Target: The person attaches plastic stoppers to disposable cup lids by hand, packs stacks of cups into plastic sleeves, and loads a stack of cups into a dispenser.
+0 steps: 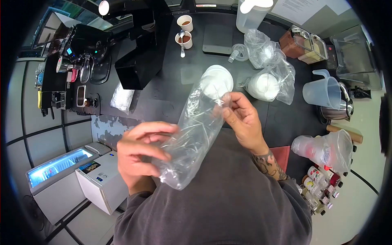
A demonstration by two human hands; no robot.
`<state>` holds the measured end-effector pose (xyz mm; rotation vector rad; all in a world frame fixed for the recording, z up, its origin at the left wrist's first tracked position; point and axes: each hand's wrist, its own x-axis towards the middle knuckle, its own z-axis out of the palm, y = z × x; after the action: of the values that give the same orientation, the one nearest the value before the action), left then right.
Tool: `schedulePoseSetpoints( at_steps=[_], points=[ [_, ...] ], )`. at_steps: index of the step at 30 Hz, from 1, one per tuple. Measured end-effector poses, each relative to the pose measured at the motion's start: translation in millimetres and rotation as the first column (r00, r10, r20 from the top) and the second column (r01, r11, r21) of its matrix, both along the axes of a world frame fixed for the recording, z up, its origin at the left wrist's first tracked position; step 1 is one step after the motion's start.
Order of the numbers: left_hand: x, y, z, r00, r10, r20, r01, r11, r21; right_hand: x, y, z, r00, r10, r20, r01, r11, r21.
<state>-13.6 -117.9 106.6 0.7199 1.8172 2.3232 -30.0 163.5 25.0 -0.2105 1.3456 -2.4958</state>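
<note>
A long clear plastic bag [190, 136] slants across the front of my body over the counter's near edge. My right hand [245, 120] pinches its upper right side between thumb and fingers. Beside its lower left side is my left hand [143, 149], fingers apart, with the fingertips right at the film. Round white lids [218, 77] lie on the counter at the bag's far end, and the film overlaps them in this view. To their right, more white lids [265, 85] sit wrapped in another clear bag [288, 77].
Two paper cups of brown powder [186, 23] stand at the back, a spoon [182, 45] across the nearer one. A black scale [217, 39] lies beside them. On the right are a measuring jug [321, 92], a kettle [339, 114] and several bottles [318, 177]. A coffee machine [87, 51] stands left.
</note>
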Motion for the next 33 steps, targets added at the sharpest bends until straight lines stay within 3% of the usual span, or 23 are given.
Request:
schedulePoseSetpoints(
  at_steps=[2,4,7,9,12,13,15,17,19,22,26,33],
  points=[
    [-4.8,-0.4,-39.2,0.987,-0.026,0.158,-0.026,0.949,0.316,2.3,-0.9,-9.1,0.989,0.125,0.082,-0.115,0.987,-0.116],
    [-15.9,35.9,-51.8,0.868,0.385,0.315,-0.385,0.921,-0.063,6.1,-8.7,-17.6,0.971,0.21,0.115,-0.188,0.966,-0.179],
    [-10.8,60.9,-59.3,0.708,-0.007,0.706,-0.221,0.947,0.232,8.9,-19.2,-21.3,0.944,0.312,0.111,-0.287,0.938,-0.194],
    [-8.7,52.3,-72.5,0.56,-0.33,0.76,-0.124,0.874,0.47,8.8,-19.4,-22.1,0.948,0.299,0.112,-0.28,0.947,-0.155],
    [-15.9,30.7,-117.6,0.633,-0.22,0.743,-0.144,0.909,0.391,5.9,-6.8,-31.6,0.968,0.239,0.075,-0.237,0.971,-0.036],
    [-24.7,28.1,-111.2,0.697,-0.233,0.678,-0.046,0.929,0.366,4.6,-2.4,-32.9,0.979,0.194,0.068,-0.195,0.981,0.008],
    [-30.9,24.5,-127.4,0.746,-0.089,0.66,-0.044,0.982,0.182,2.2,7.0,-35.1,0.994,0.098,0.037,-0.103,0.984,0.145],
    [-38.7,23.7,-136.3,0.837,0.056,0.545,-0.031,0.998,-0.056,1.8,10.3,-40.4,0.996,-0.028,-0.087,0.059,0.921,0.384],
    [-44.2,32.9,-138.0,0.877,0.205,0.435,-0.129,0.972,-0.198,-2.9,16.0,-40.8,0.961,-0.094,-0.261,0.235,0.775,0.586],
    [-56.1,42.0,-145.1,0.904,0.31,0.295,-0.231,0.934,-0.272,-5.0,16.1,-46.1,0.932,-0.254,-0.259,0.361,0.726,0.586],
    [-73.9,51.4,-149.2,0.923,0.34,0.181,-0.277,0.912,-0.302,-9.1,11.2,-67.2,0.902,-0.41,-0.135,0.421,0.77,0.48],
    [-97.9,64.8,-145.9,0.935,0.331,0.131,-0.286,0.917,-0.277,-23.4,9.0,-77.7,0.865,-0.481,-0.142,0.489,0.748,0.448]
  ],
)
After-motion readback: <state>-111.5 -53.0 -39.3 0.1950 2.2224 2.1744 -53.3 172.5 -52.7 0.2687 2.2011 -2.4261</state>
